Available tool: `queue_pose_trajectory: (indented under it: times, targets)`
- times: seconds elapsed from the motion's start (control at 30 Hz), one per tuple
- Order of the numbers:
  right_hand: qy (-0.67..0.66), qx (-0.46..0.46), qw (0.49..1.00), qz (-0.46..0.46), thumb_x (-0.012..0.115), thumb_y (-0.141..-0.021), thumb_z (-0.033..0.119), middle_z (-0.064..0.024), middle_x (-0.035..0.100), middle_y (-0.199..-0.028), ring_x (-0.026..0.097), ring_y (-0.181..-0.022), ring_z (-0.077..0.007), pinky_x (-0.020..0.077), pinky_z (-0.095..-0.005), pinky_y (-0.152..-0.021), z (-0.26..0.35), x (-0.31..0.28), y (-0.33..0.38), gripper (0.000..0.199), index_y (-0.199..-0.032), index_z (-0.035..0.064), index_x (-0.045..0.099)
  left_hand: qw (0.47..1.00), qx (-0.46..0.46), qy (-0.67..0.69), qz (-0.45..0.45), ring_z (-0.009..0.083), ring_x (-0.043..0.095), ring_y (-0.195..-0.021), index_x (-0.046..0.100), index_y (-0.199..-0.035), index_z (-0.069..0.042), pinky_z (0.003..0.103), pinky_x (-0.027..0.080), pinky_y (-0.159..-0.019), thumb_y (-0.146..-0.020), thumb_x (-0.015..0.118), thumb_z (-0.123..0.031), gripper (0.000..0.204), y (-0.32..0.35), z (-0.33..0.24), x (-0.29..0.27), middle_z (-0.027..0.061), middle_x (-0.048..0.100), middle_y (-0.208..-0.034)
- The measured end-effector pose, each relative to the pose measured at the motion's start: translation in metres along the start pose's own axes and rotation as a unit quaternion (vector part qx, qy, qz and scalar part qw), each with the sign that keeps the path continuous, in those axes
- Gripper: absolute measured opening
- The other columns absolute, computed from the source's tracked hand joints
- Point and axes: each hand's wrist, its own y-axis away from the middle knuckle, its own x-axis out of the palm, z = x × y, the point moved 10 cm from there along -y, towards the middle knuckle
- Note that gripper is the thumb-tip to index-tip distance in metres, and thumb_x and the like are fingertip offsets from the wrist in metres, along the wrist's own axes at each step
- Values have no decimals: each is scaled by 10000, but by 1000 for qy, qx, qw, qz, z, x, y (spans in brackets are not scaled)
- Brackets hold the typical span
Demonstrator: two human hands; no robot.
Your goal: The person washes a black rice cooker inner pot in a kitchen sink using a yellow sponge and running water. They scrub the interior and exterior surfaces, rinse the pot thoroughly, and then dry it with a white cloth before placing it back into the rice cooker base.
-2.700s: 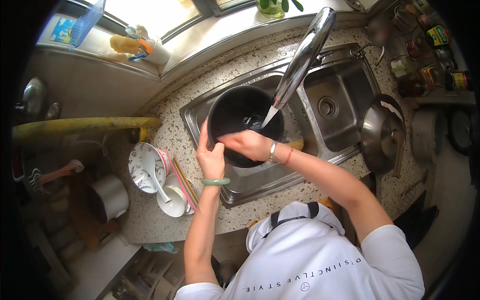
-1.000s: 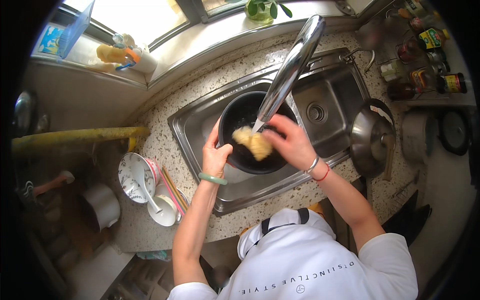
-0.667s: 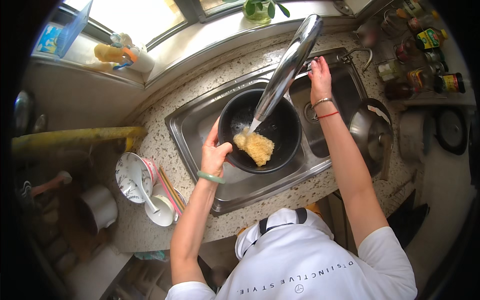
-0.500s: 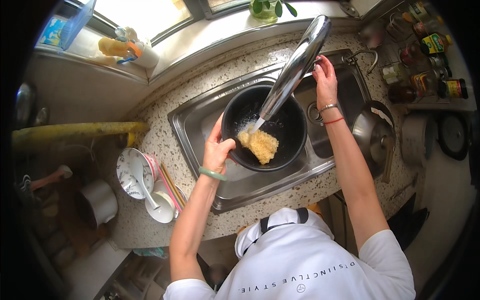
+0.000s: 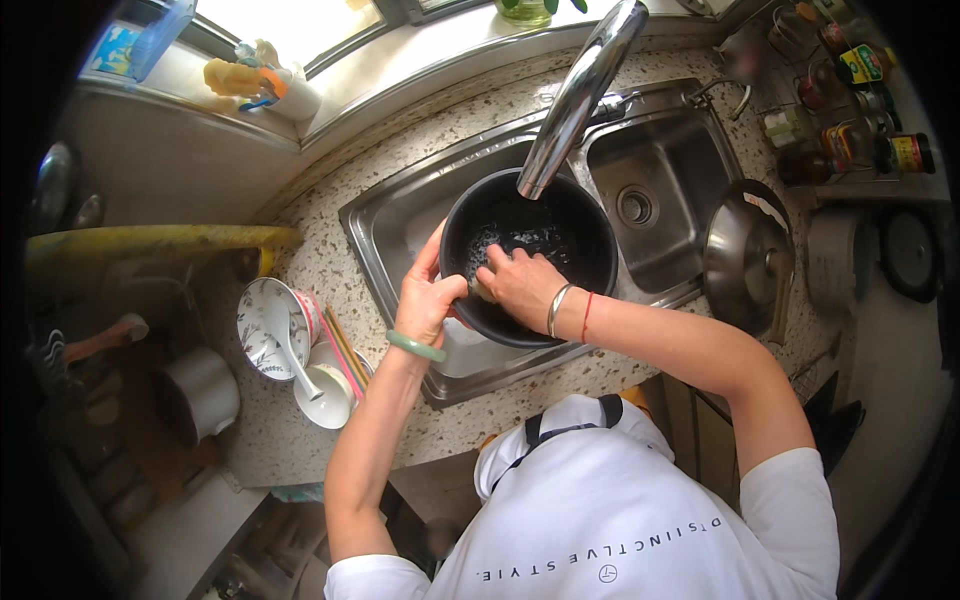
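Over the left basin of a steel sink (image 5: 355, 215) is a round black pot (image 5: 600, 200), with wet, glinting water inside. My left hand (image 5: 428, 295) grips the pot's left rim, thumb over the edge and fingers around the outside wall. My right hand (image 5: 520, 285) reaches down inside the pot, fingers curled onto a pale yellow, rough-textured clump (image 5: 483, 291). Most of that clump is hidden under the hand, and its kind is not clear. A chrome faucet (image 5: 580, 100) ends above the pot; no stream shows at its mouth.
Left of the sink stand a patterned bowl (image 5: 262, 345) with a white spoon (image 5: 285, 350), a white cup (image 5: 325, 400) and chopsticks (image 5: 345, 350). A lidded steel pan (image 5: 745, 255) sits to the right. Seasoning bottles (image 5: 850, 145) fill a rack beyond it.
My right hand has moved from the faucet handle into the pot, over the yellow clump. The stream of water has stopped. My left hand stays on the rim.
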Motion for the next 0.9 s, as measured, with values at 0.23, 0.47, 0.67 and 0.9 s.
queue_pose_trajectory:
  times: [0.23,0.47,0.67,0.9]
  targets:
    - [-19,-41,998,-54,582,-854,174,-95,552,-1032,577,-923,-272,522,-386,-772,-21,-6,7,159,-904,50,669,998,-58,-16,22,49,571,-771,491,-1419,-159,174,482,-580,-666,509,102,797,27,8,-8,1,621,-1116]
    - [-63,-136,989,-6,586,-815,171,-51,528,-1060,523,-977,-244,485,-383,-770,35,-14,60,142,-893,93,676,989,-129,-34,70,86,620,-826,470,-1427,-131,201,510,-595,-661,495,123,807,64,-1,9,38,616,-1171]
    - [-78,-209,971,88,572,-828,163,-43,521,-1107,529,-1009,-247,488,-385,-773,71,-14,104,140,-877,97,686,972,-185,-70,127,116,595,-1055,449,-1438,-78,249,484,-880,-619,502,116,843,89,11,13,24,617,-1207]
    - [-58,-227,964,125,581,-814,146,-56,524,-1136,536,-1026,-247,488,-370,-772,83,-8,138,151,-899,107,699,954,-214,-156,139,49,578,-824,444,-1449,-122,179,481,-650,-644,527,53,828,92,9,20,-4,637,-1002]
